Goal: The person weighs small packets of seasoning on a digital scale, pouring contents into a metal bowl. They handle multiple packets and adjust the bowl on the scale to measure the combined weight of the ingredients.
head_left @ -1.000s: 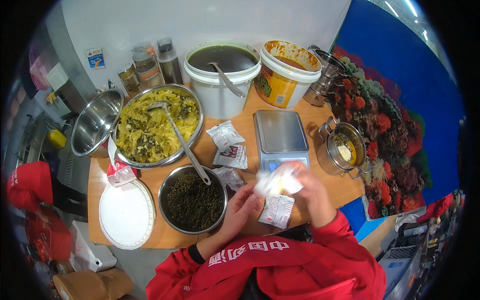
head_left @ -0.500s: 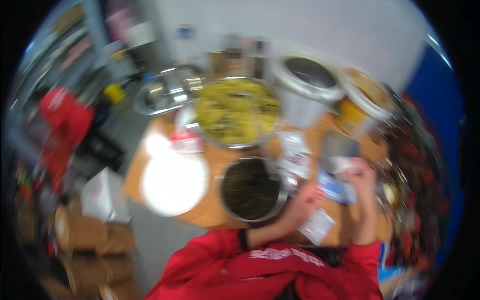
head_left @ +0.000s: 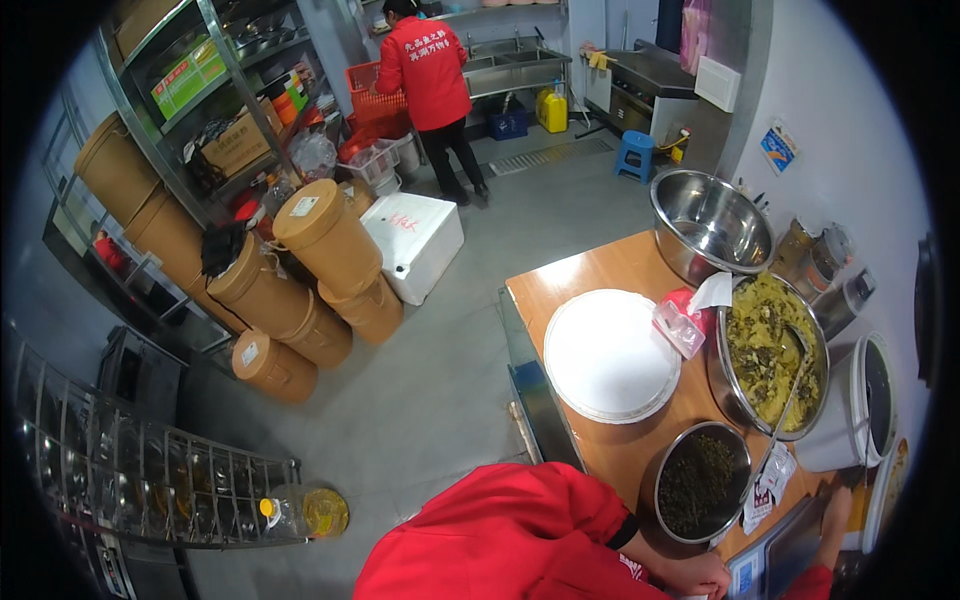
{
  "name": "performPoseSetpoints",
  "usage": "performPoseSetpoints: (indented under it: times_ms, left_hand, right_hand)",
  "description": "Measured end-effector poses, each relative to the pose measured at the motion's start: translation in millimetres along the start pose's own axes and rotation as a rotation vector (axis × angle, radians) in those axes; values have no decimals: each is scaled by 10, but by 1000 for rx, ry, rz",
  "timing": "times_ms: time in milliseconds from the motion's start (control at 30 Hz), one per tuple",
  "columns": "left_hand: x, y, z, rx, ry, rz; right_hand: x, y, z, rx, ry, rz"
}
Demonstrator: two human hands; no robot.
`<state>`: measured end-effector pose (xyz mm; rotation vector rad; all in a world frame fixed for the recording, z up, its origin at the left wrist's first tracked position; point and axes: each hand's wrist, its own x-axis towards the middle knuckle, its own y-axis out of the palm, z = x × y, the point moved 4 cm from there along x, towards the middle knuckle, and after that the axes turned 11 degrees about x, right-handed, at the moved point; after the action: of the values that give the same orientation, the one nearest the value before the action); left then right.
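Note:
My left hand (head_left: 702, 575) is at the lower right, its fingers curled closed. Whatever lies inside them is hidden, though a bit of white shows below. Beside it on the wooden table is a flat grey device with a blue panel (head_left: 745, 577), probably a scale. My right hand (head_left: 834, 522) is at that device's far right side, its fingers partly hidden. White printed packets (head_left: 768, 485) lie between the device and a steel pot of dark green, chopped-looking food (head_left: 700, 480). Beyond stands a steel basin of yellow-green pickled vegetables (head_left: 765, 350), a ladle (head_left: 785, 415) resting in it.
A round white lid (head_left: 612, 356) and a tissue pack (head_left: 682, 322) sit on the table. An empty steel bowl (head_left: 712, 225) and a white bucket (head_left: 850, 410) flank the basin. Brown drums (head_left: 325, 240) and a foam box (head_left: 415, 245) stand leftward. A co-worker (head_left: 425, 75) works near the sinks.
My view has swung left, so the table and both hands now sit at the lower right, and the co-worker and drums show fully. My right hand's fingers have become harder to see.

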<state>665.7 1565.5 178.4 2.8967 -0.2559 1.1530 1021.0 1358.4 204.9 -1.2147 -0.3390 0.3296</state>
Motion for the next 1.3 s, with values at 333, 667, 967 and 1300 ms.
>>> performPoseSetpoints:
  times_ms: [333,667,967,1300]
  left_hand:
    - [37,-150,-155,-52,-37,96]
    - [43,-189,-252,-72,-42,135]
    - [50,-242,-406,-41,-94,102]
    - [135,-403,-442,97,-347,412]
  right_hand:
    - [-133,144,-120,253,151,-87]
    - [-185,-73,145,244,139,-39]
    - [-698,-777,474,327,204,-90]
    - [-2786,-1558,2784,356,-86,-413]
